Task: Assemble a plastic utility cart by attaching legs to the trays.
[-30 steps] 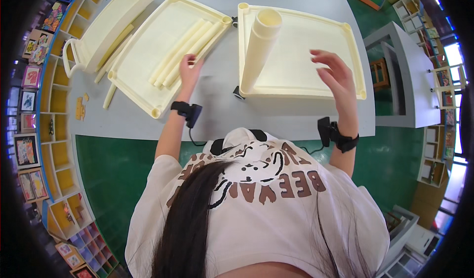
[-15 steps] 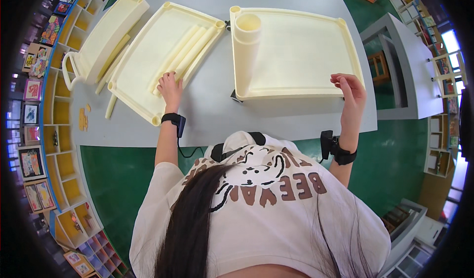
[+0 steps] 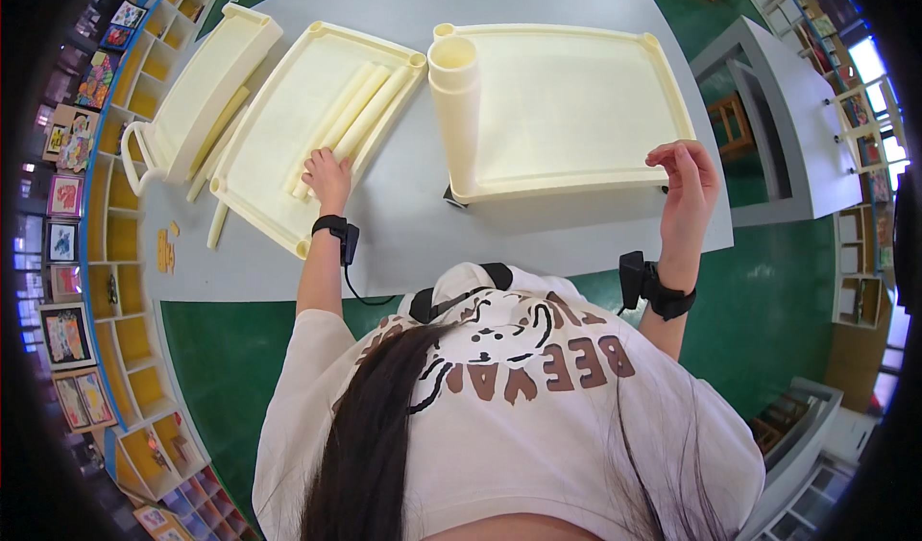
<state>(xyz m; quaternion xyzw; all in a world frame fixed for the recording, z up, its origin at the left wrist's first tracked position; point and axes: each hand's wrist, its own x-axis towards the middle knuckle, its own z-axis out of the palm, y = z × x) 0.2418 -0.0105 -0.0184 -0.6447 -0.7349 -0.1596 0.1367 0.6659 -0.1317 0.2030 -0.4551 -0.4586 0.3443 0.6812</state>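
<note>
1. Left hand (image 3: 328,174): fingers spread flat on the cream rods (image 3: 351,123) lying in the middle tray (image 3: 264,147), gripping nothing.
2. Right hand (image 3: 687,181): fingers curled at the large tray (image 3: 576,109) near corner; grip unclear.
3. Grey table (image 3: 403,224) beneath; green floor (image 3: 768,282) beyond.

This looks like a children's classroom or playroom. Left of the grey counter (image 3: 538,234) runs a low yellow cubby shelf (image 3: 115,253) — framed children's pictures (image 3: 65,335) stand along it. The floor (image 3: 240,349) around the counter is green. Right of the counter stand a grey shelving unit (image 3: 778,128) and small white racks (image 3: 864,272) — low, child-sized furniture.
</note>
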